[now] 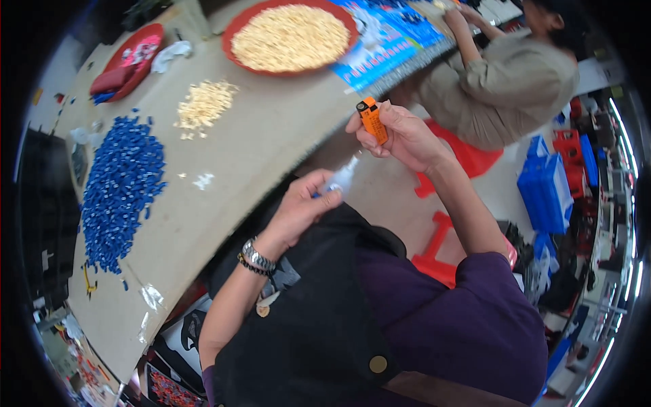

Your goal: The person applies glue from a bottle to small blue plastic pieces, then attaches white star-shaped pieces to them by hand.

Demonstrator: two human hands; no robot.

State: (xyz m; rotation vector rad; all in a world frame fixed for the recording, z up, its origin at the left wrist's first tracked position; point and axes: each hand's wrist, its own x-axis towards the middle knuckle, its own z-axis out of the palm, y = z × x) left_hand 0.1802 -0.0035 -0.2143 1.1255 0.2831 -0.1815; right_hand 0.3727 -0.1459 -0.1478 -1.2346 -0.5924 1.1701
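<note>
My left hand is closed round a small pale squeeze bottle with a thin pointed nozzle, held just off the table's edge. The nozzle points up toward my other hand. In my right hand is an orange lighter, held upright between thumb and fingers with its dark top uppermost. A small gap separates the nozzle tip from the lighter. Both things are in the air, in front of my dark apron. The fingers hide the lower part of the bottle.
On the grey table lie a heap of small blue pieces and a smaller heap of cream pieces. A red basin of cream pieces stands behind, beside a blue printed sheet. Another person sits at far right.
</note>
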